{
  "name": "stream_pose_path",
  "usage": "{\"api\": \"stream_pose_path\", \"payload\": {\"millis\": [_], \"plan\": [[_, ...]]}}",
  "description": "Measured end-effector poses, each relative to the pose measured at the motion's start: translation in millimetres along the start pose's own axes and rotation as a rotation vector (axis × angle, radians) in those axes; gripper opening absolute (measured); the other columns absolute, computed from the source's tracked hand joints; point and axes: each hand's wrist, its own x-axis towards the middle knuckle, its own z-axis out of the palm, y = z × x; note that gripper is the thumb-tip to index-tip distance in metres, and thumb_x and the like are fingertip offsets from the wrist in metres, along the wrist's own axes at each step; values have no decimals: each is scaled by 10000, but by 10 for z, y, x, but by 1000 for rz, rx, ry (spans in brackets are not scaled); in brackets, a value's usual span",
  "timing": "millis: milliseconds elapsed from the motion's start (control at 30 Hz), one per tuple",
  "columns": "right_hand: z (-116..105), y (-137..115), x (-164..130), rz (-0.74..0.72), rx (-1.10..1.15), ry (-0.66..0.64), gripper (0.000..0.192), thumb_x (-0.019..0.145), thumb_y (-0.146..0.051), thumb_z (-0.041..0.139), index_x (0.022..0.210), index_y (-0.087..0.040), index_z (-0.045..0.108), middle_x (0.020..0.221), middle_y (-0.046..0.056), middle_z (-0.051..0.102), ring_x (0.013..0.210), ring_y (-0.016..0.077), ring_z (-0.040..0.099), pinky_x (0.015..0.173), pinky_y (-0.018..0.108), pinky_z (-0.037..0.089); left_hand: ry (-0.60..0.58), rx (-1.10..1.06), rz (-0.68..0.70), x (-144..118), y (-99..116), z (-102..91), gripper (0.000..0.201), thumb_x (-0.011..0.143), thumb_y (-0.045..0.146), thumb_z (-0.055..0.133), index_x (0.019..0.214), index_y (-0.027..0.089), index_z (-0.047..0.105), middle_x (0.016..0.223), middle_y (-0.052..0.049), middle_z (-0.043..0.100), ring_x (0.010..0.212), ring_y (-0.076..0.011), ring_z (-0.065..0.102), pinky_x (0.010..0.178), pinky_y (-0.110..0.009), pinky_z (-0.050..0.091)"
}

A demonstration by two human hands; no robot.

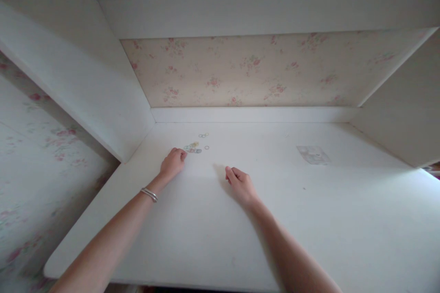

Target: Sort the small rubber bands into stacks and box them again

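A small heap of tiny coloured rings point(193, 148) lies on the white desk point(261, 219), with a few loose rings point(203, 135) just behind it. My left hand point(173, 163), a silver bangle on its wrist, rests on the desk with fingers curled, fingertips right at the heap's near edge. Whether it pinches a ring is too small to tell. My right hand point(239, 185) lies on the desk a little to the right, fingers loosely bent, holding nothing.
A small clear plastic bag point(313, 154) lies flat on the desk at the right. White side panels and a shelf overhead box in the desk. Floral wallpaper covers the back wall and the left wall.
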Motion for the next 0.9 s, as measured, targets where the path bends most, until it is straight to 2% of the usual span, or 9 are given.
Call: {"api": "stream_pose_path", "payload": {"millis": [200, 400, 500, 667, 767, 900], "plan": [[3, -2, 4, 12, 54, 5, 487, 837, -600, 364, 631, -190, 528, 543, -34, 409, 512, 104, 360, 473, 217, 262, 90, -101, 49, -172, 65, -12, 246, 879, 280, 410, 936, 167, 622, 980, -78, 599, 894, -185, 576, 818, -282, 429], [14, 11, 23, 74, 212, 16, 483, 810, -625, 401, 636, -189, 517, 519, -47, 379, 461, 90, 319, 429, 218, 232, 109, -281, 202, -519, 464, 12, 201, 883, 269, 428, 876, 177, 606, 918, -57, 594, 890, -177, 566, 807, -277, 430], [-20, 2, 51, 134, 379, 91, 461, 798, -629, 425, 645, -199, 486, 493, -63, 326, 418, 82, 269, 395, 222, 200, 54, -355, 277, -711, 721, 15, 206, 897, 290, 420, 869, 197, 601, 897, -40, 583, 834, -161, 569, 760, -262, 432], [-192, 27, 127, 178, 639, 307, 416, 778, -601, 494, 645, -209, 450, 472, -93, 234, 385, 67, 172, 364, 224, 134, -61, -438, 387, -959, 1063, 64, 202, 908, 284, 412, 903, 229, 606, 918, -29, 584, 783, -144, 584, 731, -245, 428], [-301, 67, 161, 168, 702, 418, 401, 770, -576, 523, 634, -206, 444, 477, -95, 241, 383, 59, 165, 365, 221, 115, -91, -445, 447, -1037, 1161, 126, 214, 910, 281, 412, 907, 240, 622, 909, -32, 588, 785, -147, 593, 719, -240, 429], [-345, 98, 187, 163, 710, 468, 387, 772, -555, 530, 632, -204, 447, 471, -94, 262, 378, 56, 175, 363, 217, 117, -119, -333, 477, -1079, 1174, 188, 240, 919, 281, 397, 942, 247, 633, 904, -24, 598, 796, -151, 601, 704, -245, 433]]}}
